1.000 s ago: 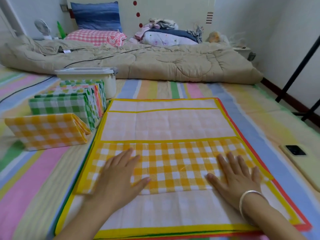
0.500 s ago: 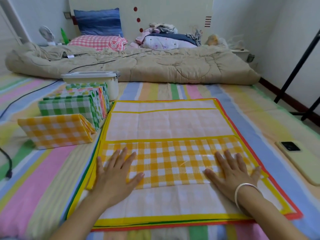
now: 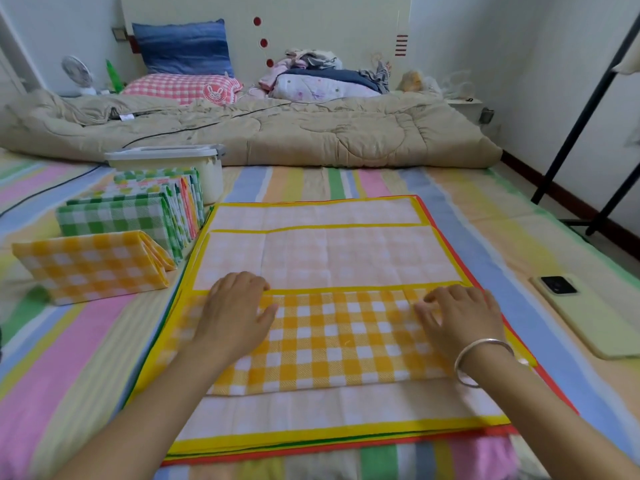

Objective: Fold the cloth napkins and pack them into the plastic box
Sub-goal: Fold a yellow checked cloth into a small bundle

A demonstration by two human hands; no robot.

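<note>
Yellow-checked napkin (image 3: 329, 341): left hand (image 3: 235, 317) and right hand (image 3: 457, 318) curl fingers on its fold; grip unclear.

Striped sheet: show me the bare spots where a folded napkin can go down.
Bare striped sheet: the wide patch left of the spread napkins, nearer than the yellow folded napkin; the strip between them and the quilt; a narrow lane beside the phone. Crowded: the folded row up to the plastic box.
</note>
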